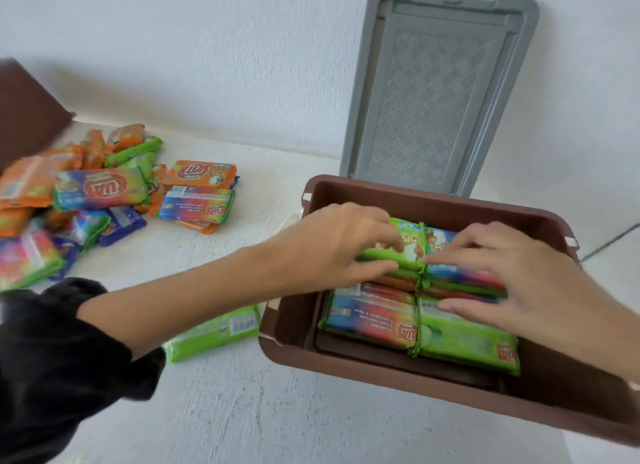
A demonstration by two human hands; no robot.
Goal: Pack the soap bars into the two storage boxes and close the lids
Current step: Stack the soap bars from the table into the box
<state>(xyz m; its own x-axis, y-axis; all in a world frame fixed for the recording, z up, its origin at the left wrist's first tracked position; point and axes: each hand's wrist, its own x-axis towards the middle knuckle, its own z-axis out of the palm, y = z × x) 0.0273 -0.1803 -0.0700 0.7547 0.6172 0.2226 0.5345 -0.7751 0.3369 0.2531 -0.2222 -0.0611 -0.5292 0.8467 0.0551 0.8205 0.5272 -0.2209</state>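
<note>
A brown storage box stands open on the right, holding several wrapped soap bars stacked in two rows. My left hand pinches a green-wrapped soap bar on the far stack, thumb under its near edge. My right hand lies with spread fingers on the blue-and-red bar beside it. In the near row lie a blue-and-red bar and a green bar. The grey lid leans upright against the wall behind the box.
A loose pile of soap bars in orange, green, blue and rainbow wrappers covers the white surface at the left. One green bar lies just left of the box. Part of a second brown box shows at the far left edge.
</note>
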